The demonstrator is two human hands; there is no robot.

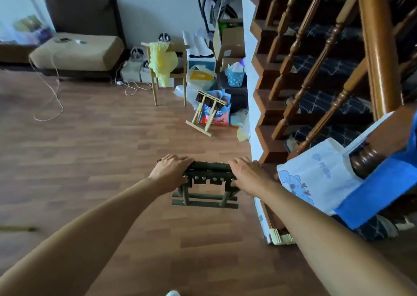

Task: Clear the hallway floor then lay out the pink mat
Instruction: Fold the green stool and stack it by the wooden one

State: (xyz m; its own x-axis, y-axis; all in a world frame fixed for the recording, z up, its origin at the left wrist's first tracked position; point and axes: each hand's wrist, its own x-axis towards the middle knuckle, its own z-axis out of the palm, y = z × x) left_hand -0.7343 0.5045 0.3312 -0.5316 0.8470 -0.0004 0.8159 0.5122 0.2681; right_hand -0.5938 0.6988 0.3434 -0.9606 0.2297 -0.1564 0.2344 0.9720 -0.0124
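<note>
The brown wood-plank floor (90,149) lies open left of and beyond the dark green folding stool (208,179). On the right, the white stair wall (253,119) and a hanging white cloth bag (316,176) crowd in; ahead leans a pale wooden folding rack (198,128).

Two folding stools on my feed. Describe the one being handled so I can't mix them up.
Find the wooden staircase on the right and follow it down to its foot. There the left hand and right hand grip the dark green folding stool by its seat ends. The pale wooden stool farther back leans on bags; this one is green with metal studs.
</note>
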